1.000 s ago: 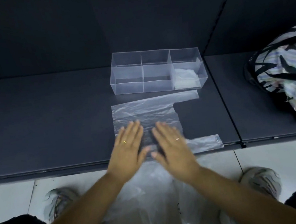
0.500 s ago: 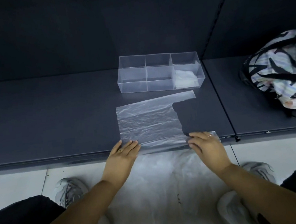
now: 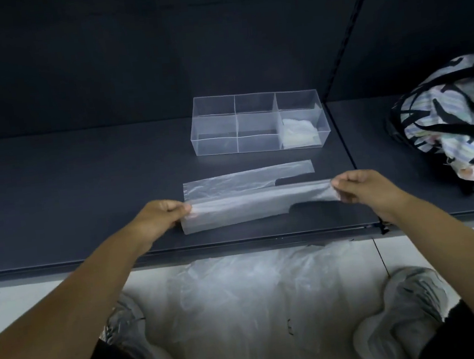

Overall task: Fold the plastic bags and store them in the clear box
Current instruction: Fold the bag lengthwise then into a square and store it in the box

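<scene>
- Left hand (image 3: 161, 219): fingers (image 3: 179, 213) curled, pinching the left end of the plastic bag (image 3: 247, 204).
- Right hand (image 3: 368, 186): fingers (image 3: 344, 183) curled, pinching the bag's handle end.
- Bag stretched between both hands over the dark shelf (image 3: 85, 195), near edge lifted and doubled over; far strip lies flat on the shelf.
- Clear box (image 3: 213, 129) stands beyond the bag, apart from it, divided into compartments; a white folded bag (image 3: 298, 132) in the near right compartment.
- Patterned bag (image 3: 451, 116) on the shelf, far right.
- Loose plastic bags (image 3: 256, 294) on the floor between two shoes (image 3: 413, 307).
</scene>
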